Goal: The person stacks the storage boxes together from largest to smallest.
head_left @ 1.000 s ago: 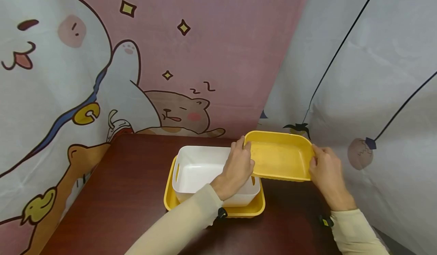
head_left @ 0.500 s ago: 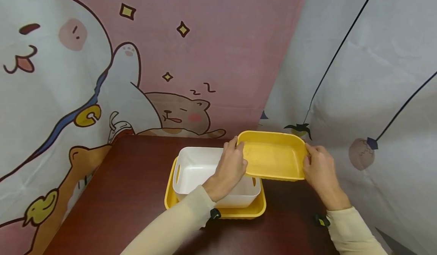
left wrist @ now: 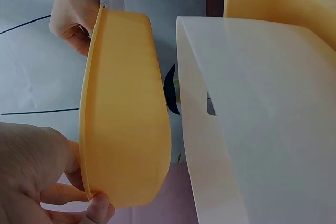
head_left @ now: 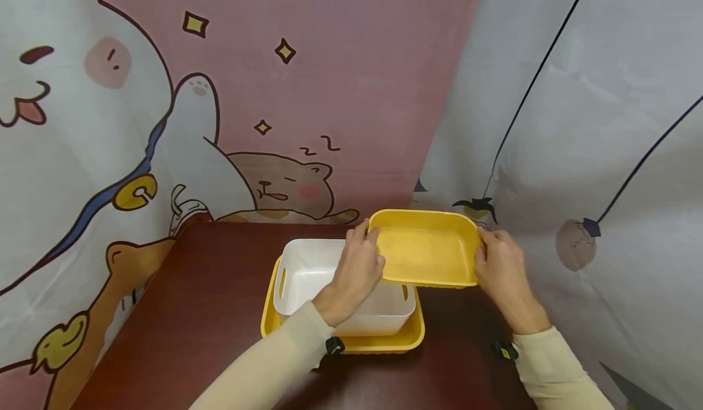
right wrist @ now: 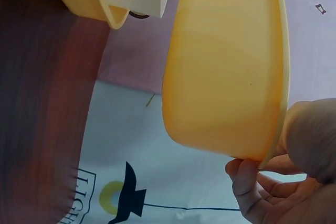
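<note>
Both hands hold a shallow yellow plastic bin (head_left: 425, 254) in the air, one at each short end. My left hand (head_left: 353, 269) grips its left rim, with the thumb and fingers pinching the edge in the left wrist view. At the other end my right hand (head_left: 506, 276) pinches the right rim. The bin's inside faces up and toward the head camera, and nothing shows in it. Below and to the left, a white bin (head_left: 379, 323) with handle slots sits inside a larger yellow bin (head_left: 406, 341) on the table. My left forearm partly hides the white bin.
The dark red-brown table (head_left: 209, 312) carries the stacked bins. A cartoon-printed cloth (head_left: 362, 105) hangs along its back, and pale cloth (head_left: 620, 172) hangs at the right, close beyond my right hand.
The shallow yellow bin has moved left with both hands, to stand more over the right part of the white bin. The stacked bins stay in place; the head view shifts slightly.
</note>
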A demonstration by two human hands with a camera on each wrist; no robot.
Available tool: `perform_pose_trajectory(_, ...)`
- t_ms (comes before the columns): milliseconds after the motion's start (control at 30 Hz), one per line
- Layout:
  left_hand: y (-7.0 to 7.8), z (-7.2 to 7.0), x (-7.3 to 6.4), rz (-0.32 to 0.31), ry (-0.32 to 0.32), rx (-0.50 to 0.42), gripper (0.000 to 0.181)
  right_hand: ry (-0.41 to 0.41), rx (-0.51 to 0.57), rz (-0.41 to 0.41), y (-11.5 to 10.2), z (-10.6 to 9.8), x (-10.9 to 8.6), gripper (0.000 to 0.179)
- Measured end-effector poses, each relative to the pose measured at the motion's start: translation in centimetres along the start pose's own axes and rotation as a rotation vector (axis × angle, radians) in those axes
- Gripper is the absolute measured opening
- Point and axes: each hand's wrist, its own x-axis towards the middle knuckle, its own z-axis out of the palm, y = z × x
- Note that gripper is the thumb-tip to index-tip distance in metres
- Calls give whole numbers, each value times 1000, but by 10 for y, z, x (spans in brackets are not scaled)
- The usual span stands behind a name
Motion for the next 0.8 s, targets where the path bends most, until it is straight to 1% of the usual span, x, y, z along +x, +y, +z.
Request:
perform_pose_trajectory(100, -2, -2, -1, -4, 6, -6, 54, -1, 5, -1, -2, 2, 0, 43)
perform_pose_trajectory(467, -11, -6, -5, -2, 41, -23, 54, -50, 19, 22, -12, 5, 0, 45)
perform_pose_trajectory(800, -21, -7, -10, 2, 70, -16, 53, -57, 41, 15, -18, 13, -2, 45)
